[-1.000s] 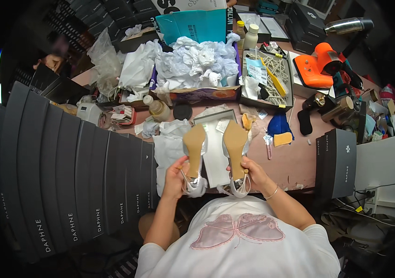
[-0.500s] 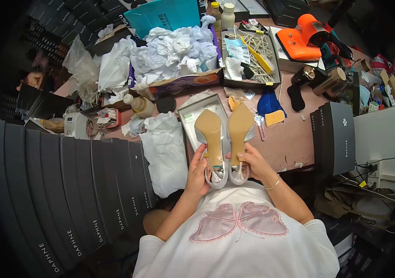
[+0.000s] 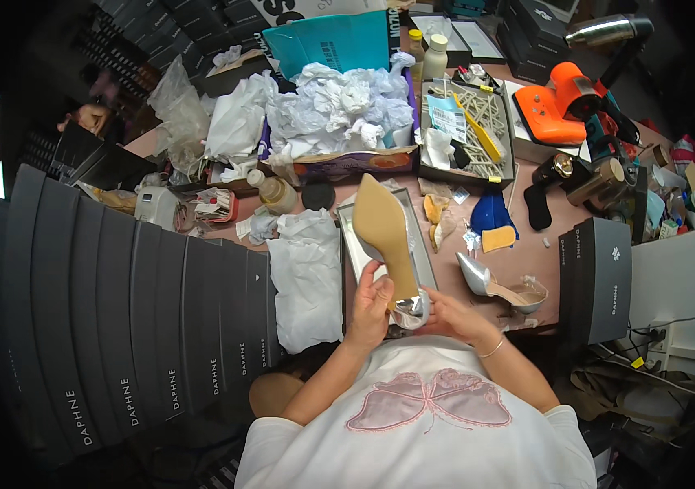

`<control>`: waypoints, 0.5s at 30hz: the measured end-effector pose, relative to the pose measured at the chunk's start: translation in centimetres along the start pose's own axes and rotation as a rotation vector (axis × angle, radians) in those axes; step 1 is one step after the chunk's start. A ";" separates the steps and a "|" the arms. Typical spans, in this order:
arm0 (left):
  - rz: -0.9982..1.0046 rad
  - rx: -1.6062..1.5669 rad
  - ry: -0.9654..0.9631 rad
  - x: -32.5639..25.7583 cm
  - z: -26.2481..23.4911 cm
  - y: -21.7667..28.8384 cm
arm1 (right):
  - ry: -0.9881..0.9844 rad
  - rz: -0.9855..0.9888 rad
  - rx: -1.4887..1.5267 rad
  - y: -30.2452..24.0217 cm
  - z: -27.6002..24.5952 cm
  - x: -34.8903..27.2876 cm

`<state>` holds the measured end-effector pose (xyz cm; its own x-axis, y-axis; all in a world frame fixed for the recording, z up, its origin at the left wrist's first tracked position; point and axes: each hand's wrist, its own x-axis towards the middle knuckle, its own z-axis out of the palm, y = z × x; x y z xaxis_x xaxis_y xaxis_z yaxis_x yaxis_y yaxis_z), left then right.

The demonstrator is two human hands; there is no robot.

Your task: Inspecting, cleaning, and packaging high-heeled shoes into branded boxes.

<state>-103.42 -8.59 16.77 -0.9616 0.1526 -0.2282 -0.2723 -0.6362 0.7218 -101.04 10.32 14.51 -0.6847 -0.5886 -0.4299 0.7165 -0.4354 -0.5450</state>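
A silver pointed high-heeled shoe (image 3: 382, 218) is held sole up, its tan sole facing me and its toe pointing away. My left hand (image 3: 370, 310) is closed round its side near the heel. At the back end, my right hand (image 3: 455, 318) has its fingers on the shoe's heel and strap; its fingertips are partly hidden. Below the shoe lies an open grey shoebox (image 3: 423, 244). The matching silver shoe (image 3: 478, 279) rests on the table to the right of my right hand. White tissue paper (image 3: 307, 277) is spread left of the box.
Stacked dark shoeboxes (image 3: 152, 326) rise at my left, and another dark shoebox (image 3: 600, 277) stands at the right. Behind are a carton (image 3: 347, 165) of crumpled paper, a tray (image 3: 466, 169) of sticks with a yellow brush, an orange device (image 3: 547, 114) and a yellow sponge (image 3: 498, 238).
One shoe has left my right hand and now sits on the table at the right. My right hand has come to the heel of the other shoe, which my left hand still holds.
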 end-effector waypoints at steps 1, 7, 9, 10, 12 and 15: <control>-0.016 -0.023 -0.080 -0.5 -0.7 -0.1 | 0.041 -0.047 -0.182 -0.3 0.3 0.5; -0.112 0.207 -0.264 -1.5 -4.9 3.2 | 0.266 -0.473 -1.296 -3.8 3.6 -0.2; -0.145 0.000 -0.098 -2.4 -4.8 1.7 | 0.204 -0.713 -1.455 -3.8 4.7 0.5; -0.104 -0.224 0.126 -2.4 -4.7 0.6 | 0.180 -0.833 -1.531 -3.8 4.8 0.5; -0.106 -0.314 0.231 -1.8 -6.5 -0.4 | 0.183 -0.775 -1.131 -4.1 4.0 0.0; -0.167 -0.336 0.245 -1.5 -7.4 0.2 | 0.260 -0.441 -0.636 -5.1 1.6 -0.4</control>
<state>-101.82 -14.49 12.44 -0.8578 0.1163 -0.5006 -0.3576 -0.8346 0.4190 -104.18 11.65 18.61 -0.9511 -0.2423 -0.1915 0.2148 -0.0736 -0.9739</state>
